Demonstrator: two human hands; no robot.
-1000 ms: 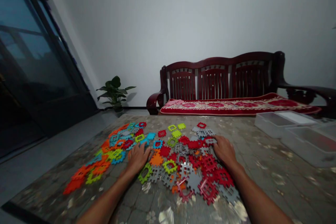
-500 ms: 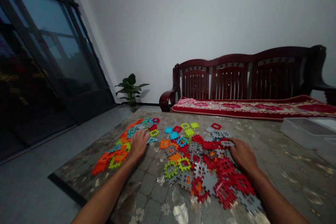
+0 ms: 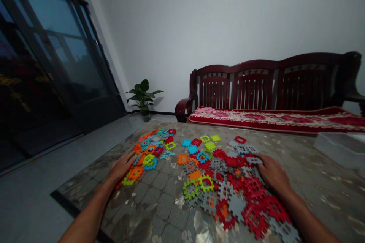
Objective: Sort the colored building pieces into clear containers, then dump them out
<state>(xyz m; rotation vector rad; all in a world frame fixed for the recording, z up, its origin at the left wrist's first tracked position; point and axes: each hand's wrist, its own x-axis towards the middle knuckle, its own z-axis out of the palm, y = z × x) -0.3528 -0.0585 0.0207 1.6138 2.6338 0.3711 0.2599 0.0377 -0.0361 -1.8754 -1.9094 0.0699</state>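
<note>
Two loose piles of flat plastic building tiles with notched edges lie on the table. My left hand rests at the near left edge of the left pile, fingers stretched against orange and green tiles; it grasps none. At the right edge of the larger right pile, my right hand has its thumb and forefinger touching a grey tile. Its other fingers are partly hidden. Red tiles and grey ones crowd beside it. Blue tiles and green tiles lie at the far left of that pile.
A patterned grey cover lies over the table. A clear plastic bin stands at the right. Behind the table is a dark wooden bench with a red floral cushion. A potted plant stands on the floor.
My left hand has moved left and nearer, from on top of the left pile to its outer edge, uncovering tiles. My right hand stays by the same grey tile; the view has shifted slightly.
</note>
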